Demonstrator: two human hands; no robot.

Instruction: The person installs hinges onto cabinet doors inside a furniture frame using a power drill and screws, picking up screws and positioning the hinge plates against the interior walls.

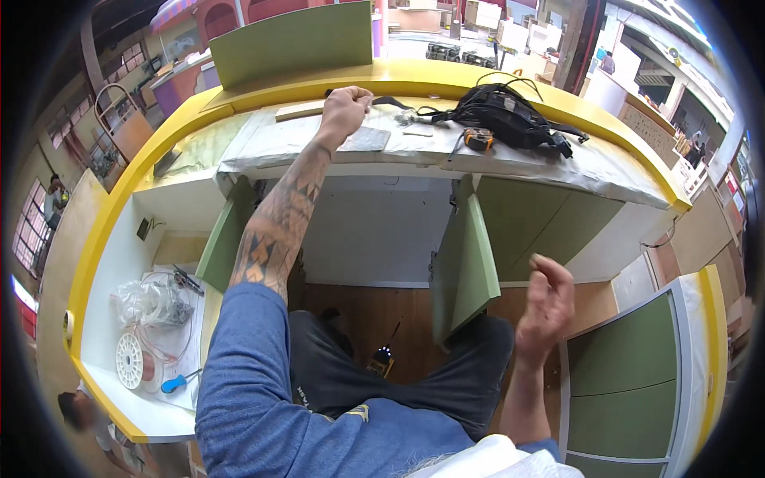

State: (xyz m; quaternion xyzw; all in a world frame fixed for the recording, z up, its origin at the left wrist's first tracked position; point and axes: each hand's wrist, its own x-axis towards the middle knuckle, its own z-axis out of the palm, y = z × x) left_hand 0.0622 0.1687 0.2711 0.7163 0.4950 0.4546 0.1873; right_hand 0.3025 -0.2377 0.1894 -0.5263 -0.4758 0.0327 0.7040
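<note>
My left hand (347, 109) reaches over the worktop (255, 147), its fingers closed. A dark strip shows on either side of the fist, but what the fingers hold is hidden. Close by lie a narrow wooden strip (299, 110) and a black pouch bag (506, 115) with loose straps. An orange and black tape measure (478, 140) rests against the bag. My right hand (546, 311) is raised beside an open green cabinet door (462, 263), fingers loosely bent and apart, with nothing visible in them. Another green door (229, 235) stands open beside my left arm.
On the left shelf are a clear plastic bag (155, 303), a wire spool (131, 362) and a blue-handled screwdriver (182, 381). A yellow and black tool (382, 362) with lit lamps is between my legs. Behind the yellow rim (430, 76) stands a green panel (295, 46). Green-fronted cabinet (625, 358) at right.
</note>
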